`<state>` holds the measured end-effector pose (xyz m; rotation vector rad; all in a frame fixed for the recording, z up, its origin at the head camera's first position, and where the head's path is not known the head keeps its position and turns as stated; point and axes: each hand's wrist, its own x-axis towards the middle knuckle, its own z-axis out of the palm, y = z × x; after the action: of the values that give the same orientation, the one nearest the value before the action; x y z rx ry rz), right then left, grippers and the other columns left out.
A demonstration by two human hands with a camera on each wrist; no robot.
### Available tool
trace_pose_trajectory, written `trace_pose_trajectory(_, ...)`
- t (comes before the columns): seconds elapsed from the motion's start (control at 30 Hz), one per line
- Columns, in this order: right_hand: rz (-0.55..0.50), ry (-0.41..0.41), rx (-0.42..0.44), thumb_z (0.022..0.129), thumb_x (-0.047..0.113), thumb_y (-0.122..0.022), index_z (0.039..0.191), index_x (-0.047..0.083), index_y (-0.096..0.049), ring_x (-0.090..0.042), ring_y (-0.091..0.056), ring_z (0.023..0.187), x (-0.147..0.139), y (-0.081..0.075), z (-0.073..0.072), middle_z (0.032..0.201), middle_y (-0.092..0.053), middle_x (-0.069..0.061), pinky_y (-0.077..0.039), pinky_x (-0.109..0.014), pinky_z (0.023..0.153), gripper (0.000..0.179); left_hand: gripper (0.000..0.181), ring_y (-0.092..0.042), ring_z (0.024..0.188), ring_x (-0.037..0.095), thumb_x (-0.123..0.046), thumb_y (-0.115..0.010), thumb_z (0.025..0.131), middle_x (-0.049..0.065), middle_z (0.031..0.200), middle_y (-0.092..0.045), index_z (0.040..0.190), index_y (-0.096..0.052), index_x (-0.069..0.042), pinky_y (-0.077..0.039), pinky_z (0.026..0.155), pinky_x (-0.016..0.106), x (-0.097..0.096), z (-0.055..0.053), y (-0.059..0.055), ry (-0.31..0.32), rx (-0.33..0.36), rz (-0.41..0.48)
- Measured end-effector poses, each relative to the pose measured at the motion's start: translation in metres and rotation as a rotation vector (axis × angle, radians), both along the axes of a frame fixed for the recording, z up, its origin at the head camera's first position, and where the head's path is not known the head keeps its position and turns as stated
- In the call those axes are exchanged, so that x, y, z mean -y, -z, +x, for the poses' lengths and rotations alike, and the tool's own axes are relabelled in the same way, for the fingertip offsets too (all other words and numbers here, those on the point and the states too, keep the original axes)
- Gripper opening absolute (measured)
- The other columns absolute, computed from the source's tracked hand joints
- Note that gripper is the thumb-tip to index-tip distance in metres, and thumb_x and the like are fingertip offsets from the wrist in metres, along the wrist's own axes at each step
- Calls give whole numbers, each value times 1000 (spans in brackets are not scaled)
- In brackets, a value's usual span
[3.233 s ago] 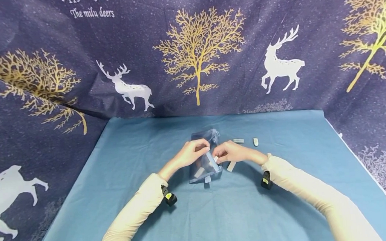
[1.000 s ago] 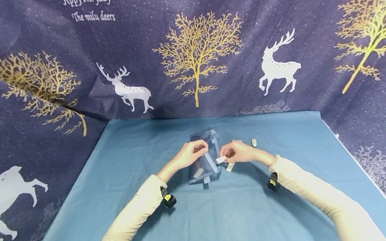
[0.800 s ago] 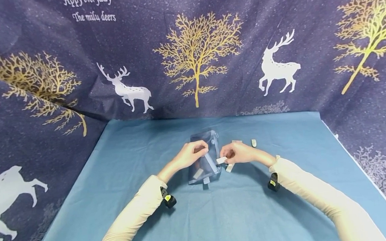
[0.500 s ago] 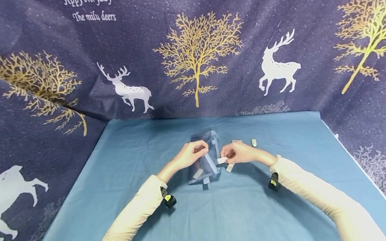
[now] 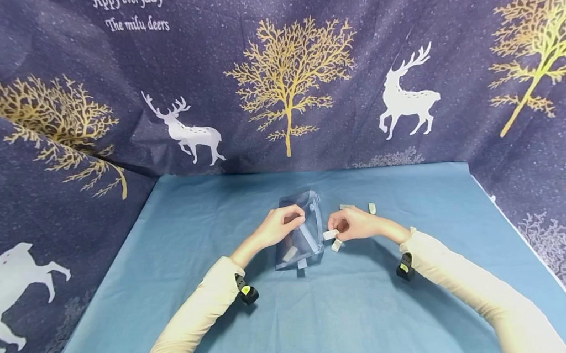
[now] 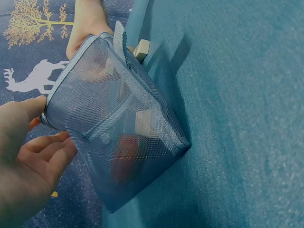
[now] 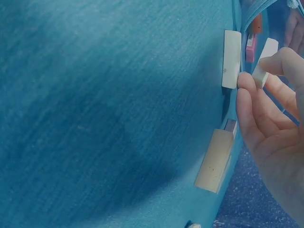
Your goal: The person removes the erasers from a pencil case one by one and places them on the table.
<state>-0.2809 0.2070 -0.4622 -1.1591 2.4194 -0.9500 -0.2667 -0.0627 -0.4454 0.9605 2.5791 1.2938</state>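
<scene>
A blue mesh zip pouch (image 5: 301, 199) stands tilted on the blue cloth, and my left hand (image 5: 282, 223) pinches its upper edge. Through the mesh in the left wrist view show a red piece (image 6: 126, 159) and a white block (image 6: 144, 122). Just right of the pouch, my right hand (image 5: 354, 223) pinches a small white eraser (image 7: 265, 61) between thumb and fingers, outside the pouch. Close below that hand lies another white eraser (image 5: 336, 245) on the cloth.
Beyond the right hand lie a partly hidden eraser (image 5: 345, 206) and a pale, round-ended one (image 5: 372, 209). The blue cloth (image 5: 295, 325) spreads over the table. A dark curtain (image 5: 256, 90) with deer and trees hangs behind and at the sides.
My right hand has drawn back rightward from the pouch's mouth, carrying the white eraser, and shifted slightly further right in the last half second. My left hand stays at the pouch.
</scene>
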Motion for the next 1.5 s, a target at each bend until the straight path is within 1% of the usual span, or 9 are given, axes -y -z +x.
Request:
trace_pose_trajectory(0.1, 9, -2, 2, 76, 3, -64, 89, 14, -61, -8, -65, 68, -1, 1, 0, 74, -67, -1, -52, -23, 66, 17, 18, -59, 82, 6, -33, -52, 92, -3, 95, -65, 100, -62, -20, -48, 69, 22, 0, 0, 1, 1, 7, -9)
trace_pose_trajectory(0.23, 15, 27, 15, 76, 2, -64, 89, 15, -60, -8, -64, 71, -2, -2, 2, 78, -65, 0, -52, -22, 68, 19, 18, -57, 77, 8, -33, -52, 92, -6, 91, -64, 99, -62, -19, -47, 68, 22, 0, -1, 1, -3, -2, -8)
trace_pose_trajectory(0.43, 0, 37, 68, 75, 0, -63, 89, 11, -59, -12, -66, 77, -3, -7, 6, 86, -64, -4, -53, -22, 72, 18, 13, -57, 80, 6, -33, -53, 92, -7, 92, -64, 98, -61, -24, -48, 69, 22, -1, -1, 1, -7, 3, -15)
trace_pose_trajectory(0.57, 5, 26, 98, 76, 0, -62, 91, 8, -59, -14, -66, 78, -4, -7, 6, 87, -64, -7, -53, -23, 72, 17, 20, -58, 80, 7, -34, -53, 92, -6, 93, -64, 101, -62, -18, -47, 69, 22, -1, 0, 0, -5, 11, -21)
trace_pose_trajectory(0.67, 8, 23, 105, 77, 1, -62, 92, 9, -58, -14, -66, 79, -5, -7, 6, 87, -64, -7, -53, -24, 72, 17, 20, -57, 78, 8, -33, -52, 92, -6, 92, -64, 101, -62, -17, -47, 68, 23, -1, 0, 0, -4, 10, -18)
trace_pose_trajectory(0.8, 10, 16, 109, 75, 0, -61, 91, 9, -58, -14, -66, 78, -5, -6, 5, 87, -63, -6, -53, -25, 71, 19, 13, -57, 78, 7, -33, -53, 92, -7, 92, -64, 98, -61, -24, -47, 68, 22, -1, 0, 1, -11, 6, -24)
trace_pose_trajectory(0.97, 7, 0, 126, 73, -2, -62, 90, 8, -59, -17, -66, 82, -7, -6, 6, 89, -64, -6, -53, -26, 75, 20, 12, -58, 81, 7, -33, -53, 92, -6, 93, -64, 96, -61, -25, -47, 70, 22, -1, 0, 1, -11, 21, -19)
trace_pose_trajectory(1.23, 18, -28, 139, 73, -2, -63, 92, 12, -62, -16, -66, 83, -11, -6, 7, 89, -68, -3, -53, -26, 75, 23, 27, -58, 79, 8, -33, -52, 93, -2, 94, -65, 104, -62, -11, -48, 69, 23, -1, -1, 2, 8, 14, -19)
trace_pose_trajectory(1.5, 30, -18, 158, 71, -3, -62, 93, 11, -64, -18, -66, 86, -15, -8, 9, 92, -68, -4, -53, -24, 76, 26, 12, -58, 77, 9, -33, -53, 92, -7, 91, -64, 97, -61, -25, -48, 68, 22, -2, 0, 2, -7, 16, -12)
